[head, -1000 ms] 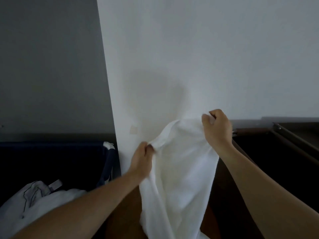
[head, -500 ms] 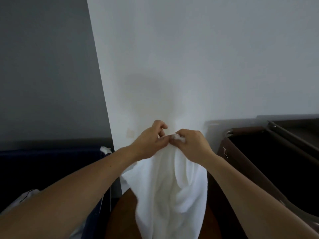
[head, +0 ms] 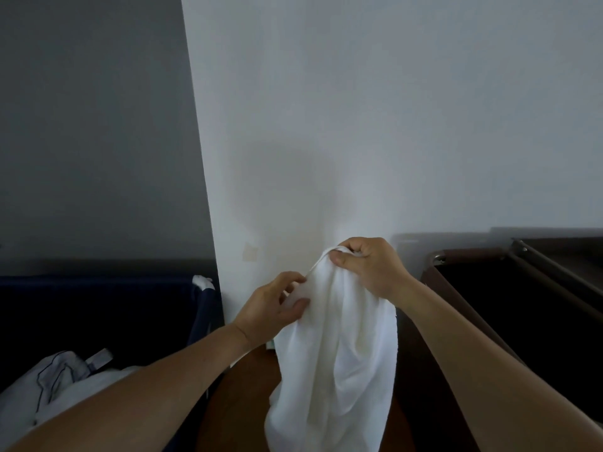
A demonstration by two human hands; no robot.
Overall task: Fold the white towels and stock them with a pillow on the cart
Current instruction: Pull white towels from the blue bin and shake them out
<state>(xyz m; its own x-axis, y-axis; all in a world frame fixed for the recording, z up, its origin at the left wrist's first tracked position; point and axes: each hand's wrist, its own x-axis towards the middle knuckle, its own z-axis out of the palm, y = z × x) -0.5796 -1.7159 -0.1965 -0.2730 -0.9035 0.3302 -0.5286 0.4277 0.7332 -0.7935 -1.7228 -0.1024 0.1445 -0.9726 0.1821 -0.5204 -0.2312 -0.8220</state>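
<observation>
A white towel [head: 339,363] hangs doubled in front of me, its lower end out of view at the bottom. My right hand [head: 370,267] grips its bunched top edge, held up near the white wall. Lower and to the left, my left hand [head: 275,306] pinches the towel's left edge between thumb and fingers. The dark brown cart [head: 522,308] stands at the right, its open top dark inside. No pillow can be made out for certain.
A dark blue laundry bin [head: 107,308] at the left holds crumpled white linen [head: 62,383] with dark piping. A white wall [head: 359,125] rises straight ahead, with a grey wall [head: 91,125] to its left. Brown floor [head: 241,402] shows below the towel.
The two top corners were brought together from apart. Since then my right hand keeps the top and has risen, while my left hand has slid down the towel's left edge.
</observation>
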